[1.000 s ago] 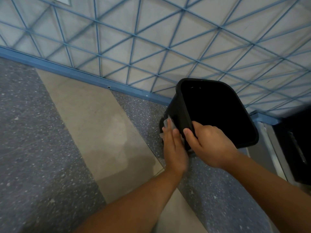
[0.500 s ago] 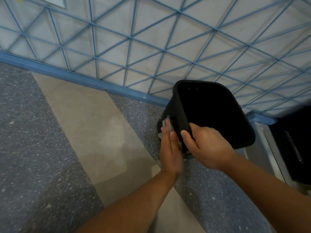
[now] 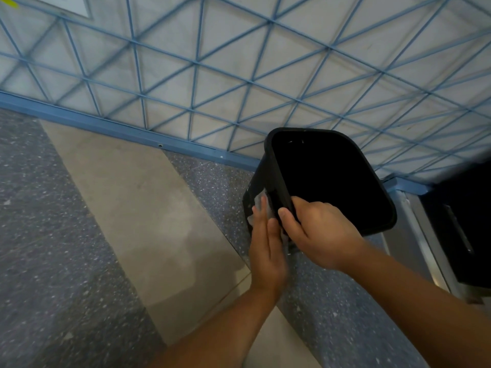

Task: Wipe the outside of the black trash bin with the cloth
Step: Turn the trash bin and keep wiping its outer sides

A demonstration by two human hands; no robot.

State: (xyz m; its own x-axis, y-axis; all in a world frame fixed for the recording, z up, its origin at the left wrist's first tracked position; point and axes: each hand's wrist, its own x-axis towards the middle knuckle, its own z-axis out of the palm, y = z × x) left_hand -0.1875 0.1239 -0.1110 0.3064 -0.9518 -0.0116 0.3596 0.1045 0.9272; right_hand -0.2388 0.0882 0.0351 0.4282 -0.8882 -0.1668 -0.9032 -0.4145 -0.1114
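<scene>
The fingers (image 3: 261,221) of the left hand (image 3: 267,251) lie straight and flat, pressing the pale cloth (image 3: 259,205) against the side wall of the black trash bin (image 3: 265,176). The right hand (image 3: 318,232) has its fingers curled over the near rim, thumb on the outside, gripping it.

The bin is tipped toward the person, its dark mouth showing. It sits low by the floor, near the wall; I cannot tell if it touches the floor. It looks like thin, stiff plastic, and probably light, since one hand holds it tilted. The smooth side may be slippery, so the rim is a good place to hold. The cloth is soft and bends under the hand.

The floor (image 3: 79,261) is speckled grey with a plain tan strip. The wall (image 3: 239,49) behind has blue crossing lines and a blue baseboard (image 3: 106,126). A dark boxy thing (image 3: 462,229) stands at the right.
</scene>
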